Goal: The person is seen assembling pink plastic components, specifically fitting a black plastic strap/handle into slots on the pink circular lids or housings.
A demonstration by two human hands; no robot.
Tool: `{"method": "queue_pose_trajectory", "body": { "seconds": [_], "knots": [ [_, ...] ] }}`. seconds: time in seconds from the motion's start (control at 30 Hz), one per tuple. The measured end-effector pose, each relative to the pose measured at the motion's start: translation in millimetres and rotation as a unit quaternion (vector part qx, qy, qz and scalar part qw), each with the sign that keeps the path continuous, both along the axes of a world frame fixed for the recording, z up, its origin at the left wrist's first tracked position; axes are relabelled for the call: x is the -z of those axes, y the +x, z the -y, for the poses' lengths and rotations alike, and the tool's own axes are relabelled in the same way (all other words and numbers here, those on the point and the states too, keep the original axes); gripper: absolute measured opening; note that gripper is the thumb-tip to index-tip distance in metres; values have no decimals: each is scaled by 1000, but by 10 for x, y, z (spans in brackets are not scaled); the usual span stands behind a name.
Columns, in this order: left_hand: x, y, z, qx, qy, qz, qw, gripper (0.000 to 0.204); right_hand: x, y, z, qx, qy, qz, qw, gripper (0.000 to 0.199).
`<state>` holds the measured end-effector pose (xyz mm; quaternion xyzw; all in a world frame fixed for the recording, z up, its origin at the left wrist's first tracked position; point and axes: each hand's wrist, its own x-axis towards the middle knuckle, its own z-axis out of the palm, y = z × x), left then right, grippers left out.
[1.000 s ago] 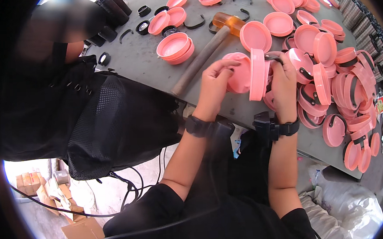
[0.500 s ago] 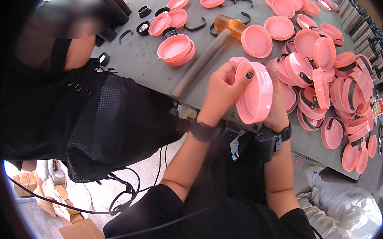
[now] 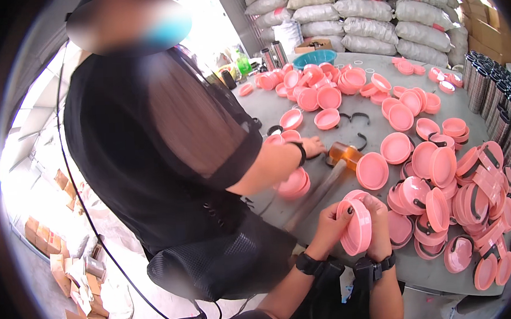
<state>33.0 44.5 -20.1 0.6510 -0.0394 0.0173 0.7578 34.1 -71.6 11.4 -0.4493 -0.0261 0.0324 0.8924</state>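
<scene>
Near the table's front edge, I hold a round pink plastic lid (image 3: 356, 229) up on its side between both hands. My left hand (image 3: 330, 225) grips its left rim, with the thumb laid over the edge. Round the far right side is my right hand (image 3: 379, 225), its fingers partly hidden by the lid. Just beyond them, a mallet with an amber head (image 3: 346, 155) lies on the grey table (image 3: 258, 110). Another shallow pink lid (image 3: 372, 171) rests beside the mallet head. To the right is a heap of pink lids (image 3: 422, 194), several with black strap handles.
At the left a co-worker in black leans over the table, one hand (image 3: 311, 147) near the mallet. More pink lids (image 3: 321, 87) and a teal basin (image 3: 315, 59) lie farther back. Dark cylinders (image 3: 495, 101) line the right edge. Stacked white sacks (image 3: 366, 9) stand behind.
My view has tilted up, showing the far table and sacks. The co-worker has an arm stretched over the table near the mallet. Both my hands still hold the pink lid.
</scene>
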Motion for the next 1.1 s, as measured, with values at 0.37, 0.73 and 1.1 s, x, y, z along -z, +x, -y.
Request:
{"method": "queue_pose_trajectory", "body": {
  "seconds": [0.37,0.73,1.1],
  "knots": [
    [-116,54,178,-95,31,72,992,18,-19,-42,321,147,-101,32,984,17],
    [-296,32,281,-82,-22,137,987,11,-354,-337,574,255,-360,205,874,41],
    [-440,-50,367,-11,-286,-34,957,37,-401,178,1595,366,-710,237,554,52]
  ]
}}
